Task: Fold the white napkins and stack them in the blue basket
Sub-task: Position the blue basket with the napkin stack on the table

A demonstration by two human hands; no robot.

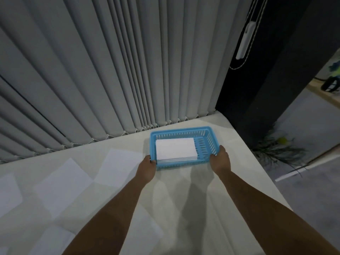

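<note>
The blue basket (184, 133) sits on the table (202, 190) near the blinds (110, 70). The left hand (146, 167) and right hand (220, 159) clamp its near corners. Inside, a folded napkin stack (175, 149) fills its left portion. Unfolded napkins (60, 183), left of the basket, are likely light and limp; lift them by the edges.

Left hand (146, 167): bare, no glove, ring or watch showed.
Right hand (220, 160): bare, likewise unadorned.
Forearms: both were uncovered up to the frame's bottom edge; no sleeve reached into view.
</note>
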